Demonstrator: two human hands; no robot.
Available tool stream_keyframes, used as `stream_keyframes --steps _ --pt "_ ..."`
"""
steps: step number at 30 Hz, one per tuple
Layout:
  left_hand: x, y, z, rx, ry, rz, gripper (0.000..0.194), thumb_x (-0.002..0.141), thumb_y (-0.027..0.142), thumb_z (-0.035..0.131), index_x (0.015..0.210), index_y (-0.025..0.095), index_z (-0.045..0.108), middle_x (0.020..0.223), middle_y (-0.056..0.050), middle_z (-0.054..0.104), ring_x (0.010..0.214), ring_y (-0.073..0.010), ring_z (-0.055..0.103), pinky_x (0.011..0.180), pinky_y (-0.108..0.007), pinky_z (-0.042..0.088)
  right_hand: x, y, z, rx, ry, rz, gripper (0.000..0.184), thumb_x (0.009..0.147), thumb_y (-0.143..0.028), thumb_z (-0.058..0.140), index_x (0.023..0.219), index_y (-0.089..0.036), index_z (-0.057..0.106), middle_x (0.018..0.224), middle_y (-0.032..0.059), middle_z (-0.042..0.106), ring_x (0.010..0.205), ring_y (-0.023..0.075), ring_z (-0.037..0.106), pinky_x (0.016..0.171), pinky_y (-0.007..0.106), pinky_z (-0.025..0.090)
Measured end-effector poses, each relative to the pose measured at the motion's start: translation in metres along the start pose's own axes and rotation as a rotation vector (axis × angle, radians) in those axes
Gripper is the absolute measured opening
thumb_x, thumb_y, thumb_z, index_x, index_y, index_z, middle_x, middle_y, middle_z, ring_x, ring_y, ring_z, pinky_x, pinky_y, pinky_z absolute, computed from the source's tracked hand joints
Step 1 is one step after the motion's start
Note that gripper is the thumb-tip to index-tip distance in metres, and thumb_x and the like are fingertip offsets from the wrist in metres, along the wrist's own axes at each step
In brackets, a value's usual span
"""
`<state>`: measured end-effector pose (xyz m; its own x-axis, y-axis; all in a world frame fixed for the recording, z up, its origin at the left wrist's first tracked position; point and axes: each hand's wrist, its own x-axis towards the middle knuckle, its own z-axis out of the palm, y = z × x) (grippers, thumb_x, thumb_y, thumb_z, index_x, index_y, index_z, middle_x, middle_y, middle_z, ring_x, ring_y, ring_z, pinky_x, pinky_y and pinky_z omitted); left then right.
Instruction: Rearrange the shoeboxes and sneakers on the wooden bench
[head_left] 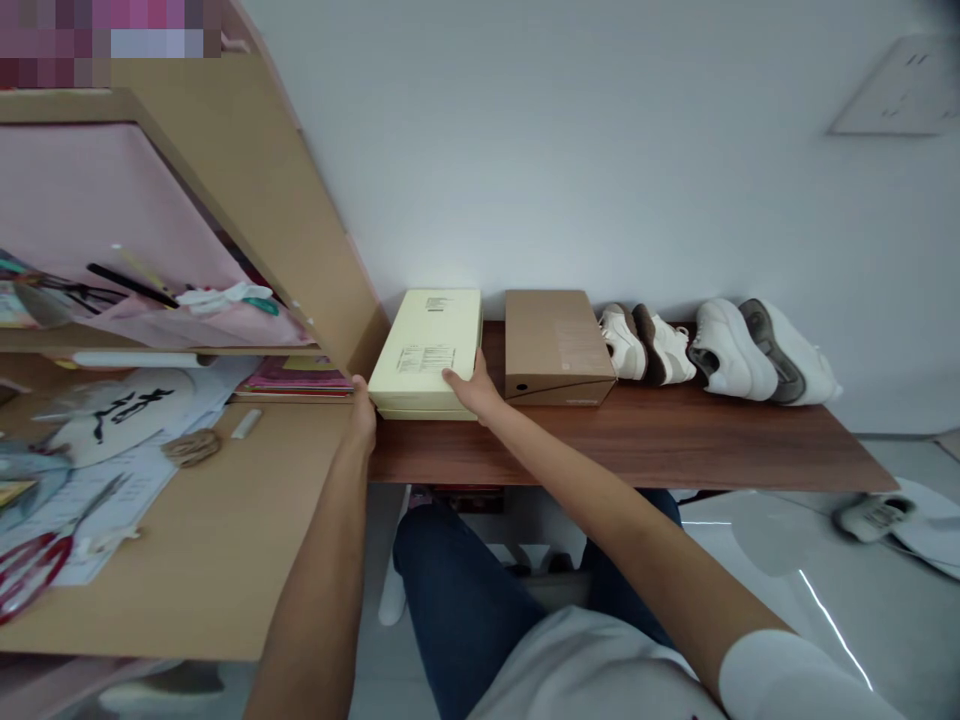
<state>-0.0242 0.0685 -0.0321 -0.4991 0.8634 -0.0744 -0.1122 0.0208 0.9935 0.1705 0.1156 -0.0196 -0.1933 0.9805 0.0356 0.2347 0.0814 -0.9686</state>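
A pale yellow shoebox (431,350) lies on the dark wooden bench (675,440) against the wall. My left hand (362,410) presses against its near left corner. My right hand (474,390) grips its near right corner, thumb on the lid. Both hands hold the box between them. A brown cardboard shoebox (555,345) stands right beside it, on the right.
Two pairs of white shoes (649,345) (761,350) line the bench to the right. A light wooden desk (225,540) with papers, a fan and scissors sits at the left under a slanted shelf unit (277,200). Another white shoe (874,515) lies on the floor.
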Motion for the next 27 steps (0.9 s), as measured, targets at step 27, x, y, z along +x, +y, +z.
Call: stream_keyframes --steps 27 --pt "-0.041 0.086 0.022 -0.147 0.271 0.136 0.036 0.075 0.042 0.076 0.101 0.02 0.065 0.092 -0.003 0.068 0.071 -0.0116 0.063 0.06 -0.022 0.052 -0.011 -0.02 -0.001 0.209 -0.065 0.161 0.084 0.086 -0.062 0.056 0.153 -0.016 0.035 0.163 0.0077 0.025 0.151 0.0253 0.022 0.124 0.044 0.015"
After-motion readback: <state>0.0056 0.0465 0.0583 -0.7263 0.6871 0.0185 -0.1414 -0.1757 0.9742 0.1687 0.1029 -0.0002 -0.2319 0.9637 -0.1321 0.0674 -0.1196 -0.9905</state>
